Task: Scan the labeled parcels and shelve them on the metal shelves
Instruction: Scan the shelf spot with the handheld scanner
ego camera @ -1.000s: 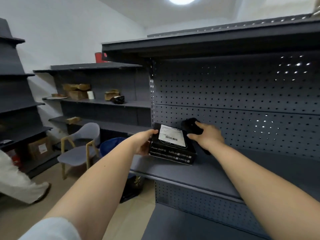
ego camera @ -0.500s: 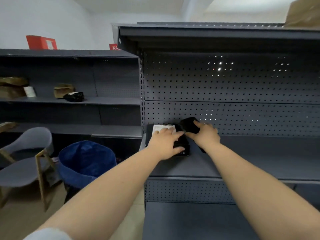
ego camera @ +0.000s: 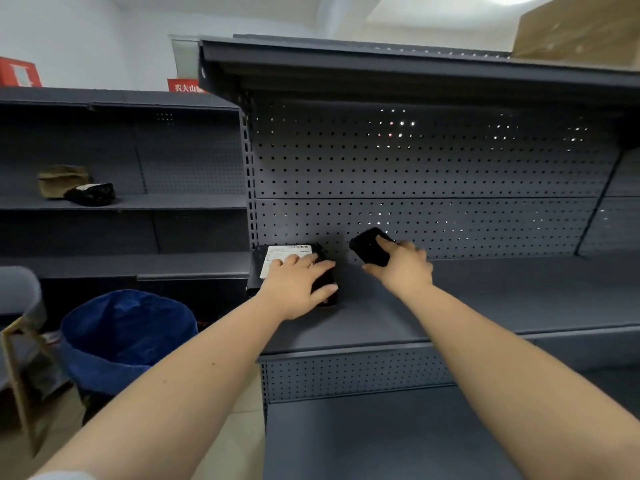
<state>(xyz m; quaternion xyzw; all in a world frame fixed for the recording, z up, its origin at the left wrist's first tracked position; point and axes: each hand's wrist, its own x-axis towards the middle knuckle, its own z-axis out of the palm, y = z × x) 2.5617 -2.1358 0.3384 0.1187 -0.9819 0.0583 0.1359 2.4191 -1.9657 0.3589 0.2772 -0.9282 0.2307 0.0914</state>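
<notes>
A black parcel (ego camera: 266,263) with a white label lies flat at the left end of the dark grey metal shelf (ego camera: 485,299), close to the perforated back panel. My left hand (ego camera: 298,285) rests palm-down on top of it, fingers spread over its right half. My right hand (ego camera: 401,268) hovers just to the right of the parcel, gripping a black handheld scanner (ego camera: 369,249) that points up and left.
A blue bin (ego camera: 124,337) stands on the floor at lower left, next to a grey chair (ego camera: 19,306). The neighbouring shelf unit holds a brown parcel (ego camera: 60,180) and a black bag (ego camera: 91,194). A cardboard box (ego camera: 581,32) sits on top at upper right.
The parcel went from held tilted at the shelf's front edge to lying flat at the back of the shelf. My left hand now presses on top. The scanner hand barely shifted.
</notes>
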